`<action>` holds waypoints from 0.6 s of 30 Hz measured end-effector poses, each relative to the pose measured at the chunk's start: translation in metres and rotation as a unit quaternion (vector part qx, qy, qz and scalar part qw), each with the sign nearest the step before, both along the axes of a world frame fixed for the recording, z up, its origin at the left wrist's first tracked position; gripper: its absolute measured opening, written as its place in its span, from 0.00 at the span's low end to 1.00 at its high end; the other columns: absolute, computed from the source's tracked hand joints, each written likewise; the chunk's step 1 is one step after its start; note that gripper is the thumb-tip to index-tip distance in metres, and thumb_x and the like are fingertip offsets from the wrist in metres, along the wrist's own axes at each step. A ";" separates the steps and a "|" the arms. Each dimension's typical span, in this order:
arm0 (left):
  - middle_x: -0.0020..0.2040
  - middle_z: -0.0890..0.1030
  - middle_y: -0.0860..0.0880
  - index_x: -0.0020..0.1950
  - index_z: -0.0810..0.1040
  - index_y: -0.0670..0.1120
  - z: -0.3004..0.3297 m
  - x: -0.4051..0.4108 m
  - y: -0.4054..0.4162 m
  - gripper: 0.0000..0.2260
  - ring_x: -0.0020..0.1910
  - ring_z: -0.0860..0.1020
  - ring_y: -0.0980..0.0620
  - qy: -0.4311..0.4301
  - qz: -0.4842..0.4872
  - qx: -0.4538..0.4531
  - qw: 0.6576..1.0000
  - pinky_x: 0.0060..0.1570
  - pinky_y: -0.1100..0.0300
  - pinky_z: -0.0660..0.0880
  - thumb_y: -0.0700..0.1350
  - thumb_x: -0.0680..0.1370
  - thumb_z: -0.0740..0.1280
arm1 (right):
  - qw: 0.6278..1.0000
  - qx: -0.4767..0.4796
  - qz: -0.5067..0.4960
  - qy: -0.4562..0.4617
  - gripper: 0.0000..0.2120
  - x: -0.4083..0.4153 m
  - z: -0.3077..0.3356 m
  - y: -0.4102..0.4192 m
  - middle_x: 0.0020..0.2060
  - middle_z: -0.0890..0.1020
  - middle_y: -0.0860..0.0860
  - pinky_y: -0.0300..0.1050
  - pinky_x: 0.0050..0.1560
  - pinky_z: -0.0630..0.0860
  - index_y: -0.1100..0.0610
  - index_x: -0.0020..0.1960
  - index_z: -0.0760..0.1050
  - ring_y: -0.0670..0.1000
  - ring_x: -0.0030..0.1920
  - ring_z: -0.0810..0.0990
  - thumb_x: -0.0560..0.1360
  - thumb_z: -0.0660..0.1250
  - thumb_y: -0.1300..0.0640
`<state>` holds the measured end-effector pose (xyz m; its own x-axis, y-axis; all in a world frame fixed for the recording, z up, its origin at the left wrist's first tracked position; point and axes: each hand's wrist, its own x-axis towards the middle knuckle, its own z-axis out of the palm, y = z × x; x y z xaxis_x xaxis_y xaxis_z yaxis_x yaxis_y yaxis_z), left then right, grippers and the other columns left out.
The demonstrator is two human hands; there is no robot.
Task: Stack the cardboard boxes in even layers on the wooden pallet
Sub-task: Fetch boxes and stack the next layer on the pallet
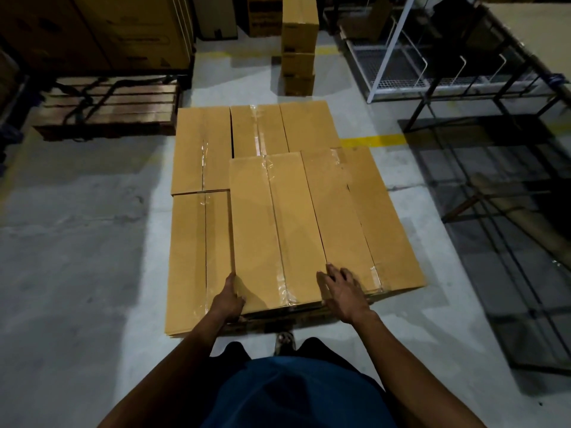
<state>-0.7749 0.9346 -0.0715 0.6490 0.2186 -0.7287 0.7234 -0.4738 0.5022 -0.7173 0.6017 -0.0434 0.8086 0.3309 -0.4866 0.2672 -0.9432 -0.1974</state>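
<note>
Several long taped cardboard boxes lie side by side in a flat layer before me, hiding almost all of the pallet underneath; only a dark strip shows at the near edge. The middle near box sits slightly higher than the left box. My left hand grips that middle box's near left corner, thumb on top. My right hand rests flat with spread fingers on its near right corner, overlapping the neighbouring box.
An empty wooden pallet lies at the far left. A stack of three boxes stands at the back. Metal racks and a wire shelf fill the right side. Concrete floor with a yellow line surrounds the load.
</note>
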 end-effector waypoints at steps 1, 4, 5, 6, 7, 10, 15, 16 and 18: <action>0.65 0.78 0.36 0.84 0.47 0.60 0.006 0.001 -0.001 0.38 0.51 0.82 0.38 0.000 -0.002 0.006 1.000 0.39 0.51 0.81 0.45 0.83 0.67 | 1.000 0.014 -0.007 -0.006 0.35 -0.002 0.001 -0.001 0.82 0.54 0.49 0.60 0.77 0.62 0.47 0.80 0.59 0.61 0.79 0.55 0.78 0.70 0.52; 0.70 0.76 0.37 0.84 0.47 0.58 0.019 0.006 0.003 0.35 0.55 0.80 0.36 -0.010 -0.009 0.038 0.999 0.41 0.49 0.82 0.47 0.84 0.65 | 0.996 0.063 -0.060 -0.030 0.27 -0.009 0.006 -0.003 0.78 0.66 0.50 0.53 0.70 0.70 0.52 0.76 0.69 0.57 0.74 0.65 0.77 0.67 0.63; 0.71 0.75 0.37 0.85 0.47 0.56 0.022 0.008 0.004 0.35 0.57 0.80 0.35 -0.024 -0.021 0.054 0.998 0.46 0.47 0.82 0.47 0.84 0.65 | 0.992 0.083 -0.092 -0.035 0.26 -0.012 0.008 -0.004 0.75 0.69 0.51 0.52 0.68 0.71 0.53 0.74 0.72 0.57 0.72 0.67 0.77 0.65 0.66; 0.71 0.75 0.36 0.85 0.48 0.52 0.025 0.010 0.006 0.35 0.60 0.80 0.35 -0.040 -0.036 0.071 0.996 0.53 0.47 0.81 0.46 0.84 0.65 | 0.986 0.101 -0.125 -0.040 0.26 -0.015 0.011 -0.006 0.73 0.72 0.52 0.52 0.67 0.72 0.53 0.72 0.73 0.57 0.70 0.69 0.76 0.64 0.68; 0.72 0.75 0.36 0.85 0.49 0.49 0.027 0.012 0.007 0.35 0.62 0.79 0.35 -0.054 -0.046 0.086 0.994 0.57 0.47 0.79 0.45 0.83 0.66 | 0.980 0.116 -0.155 -0.046 0.25 -0.017 0.013 -0.008 0.70 0.74 0.52 0.51 0.66 0.72 0.53 0.71 0.75 0.57 0.68 0.71 0.76 0.64 0.69; 0.71 0.74 0.36 0.84 0.54 0.45 0.035 0.013 0.008 0.34 0.66 0.76 0.35 -0.097 -0.063 0.115 0.987 0.59 0.48 0.76 0.41 0.82 0.66 | 0.964 0.134 -0.219 -0.067 0.22 -0.024 0.021 -0.014 0.66 0.77 0.51 0.51 0.63 0.73 0.52 0.69 0.77 0.55 0.66 0.73 0.78 0.65 0.67; 0.70 0.75 0.39 0.79 0.64 0.45 0.043 0.011 0.009 0.27 0.67 0.76 0.38 -0.154 -0.115 0.123 0.974 0.61 0.47 0.76 0.43 0.81 0.68 | 0.945 0.155 -0.277 -0.083 0.26 -0.046 0.030 -0.015 0.65 0.77 0.50 0.53 0.58 0.78 0.50 0.68 0.76 0.55 0.65 0.75 0.75 0.63 0.70; 0.70 0.76 0.40 0.78 0.67 0.46 0.045 0.010 0.009 0.26 0.66 0.77 0.39 -0.164 -0.128 0.116 0.971 0.61 0.49 0.76 0.43 0.81 0.68 | 0.942 0.156 -0.285 -0.081 0.27 -0.053 0.031 -0.013 0.65 0.76 0.49 0.53 0.58 0.78 0.49 0.68 0.76 0.55 0.65 0.75 0.74 0.63 0.70; 0.68 0.78 0.41 0.76 0.70 0.46 0.049 0.007 0.006 0.23 0.65 0.78 0.42 -0.184 -0.152 0.090 0.967 0.60 0.52 0.76 0.43 0.81 0.69 | 0.938 0.163 -0.293 -0.085 0.26 -0.067 0.032 -0.009 0.65 0.76 0.49 0.54 0.58 0.78 0.49 0.68 0.76 0.55 0.64 0.75 0.75 0.62 0.69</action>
